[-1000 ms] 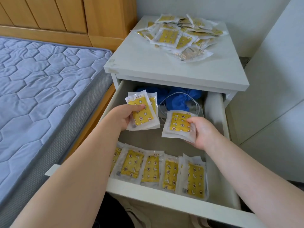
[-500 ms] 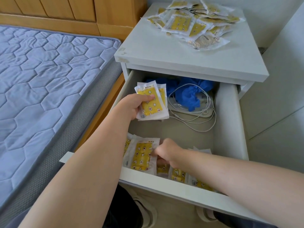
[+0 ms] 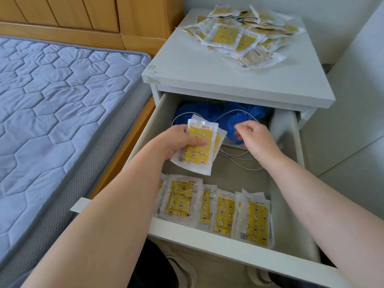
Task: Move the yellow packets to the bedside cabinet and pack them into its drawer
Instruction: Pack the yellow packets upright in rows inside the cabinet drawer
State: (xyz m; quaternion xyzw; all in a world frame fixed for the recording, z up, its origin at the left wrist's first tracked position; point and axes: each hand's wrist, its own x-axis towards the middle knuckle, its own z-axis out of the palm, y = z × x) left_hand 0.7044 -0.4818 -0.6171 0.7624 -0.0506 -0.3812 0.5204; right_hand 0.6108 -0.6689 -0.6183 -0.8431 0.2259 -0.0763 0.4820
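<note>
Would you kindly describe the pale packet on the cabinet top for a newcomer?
Find the white bedside cabinet by the bed. Its top holds a pile of yellow packets. The pale packet lies nearest its front, silvery, not yellow.

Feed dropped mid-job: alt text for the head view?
The left hand grips a few yellow star-printed plastic packets over the open white cabinet drawer; the right hand hovers beside, empty. More packets line the drawer front, and a loose pile lies on the cabinet top.
</note>
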